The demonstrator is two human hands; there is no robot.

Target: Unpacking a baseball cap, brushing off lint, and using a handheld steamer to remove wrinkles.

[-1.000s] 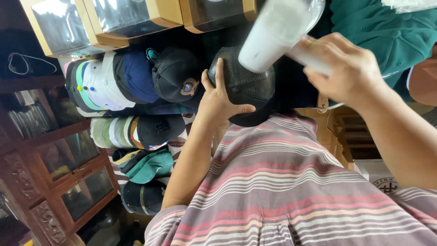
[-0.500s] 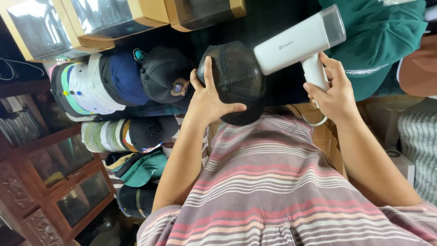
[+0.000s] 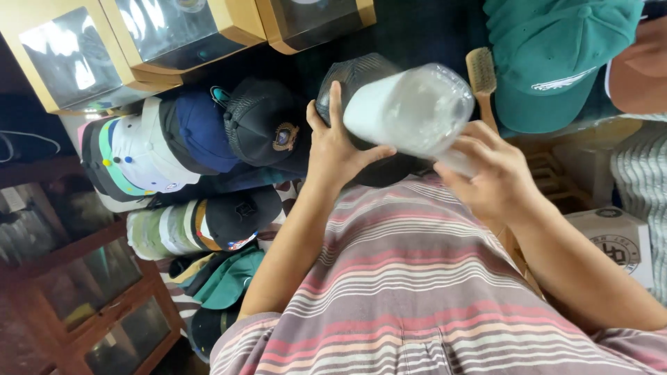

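The left hand (image 3: 338, 149) lies spread on a black mesh cap (image 3: 354, 76), which the white steamer (image 3: 410, 107) largely hides. The right hand (image 3: 490, 177) grips the steamer's handle, itself covered by fingers. The cap sits at the table's (image 3: 417, 31) near edge.

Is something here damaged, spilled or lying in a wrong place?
Nothing stands out. The left hand steadies a black mesh cap, the right hand holds a white handheld steamer, and the other caps sit in tidy stacks.

Left hand (image 3: 338, 148) splayed, right hand (image 3: 488, 179) clenched
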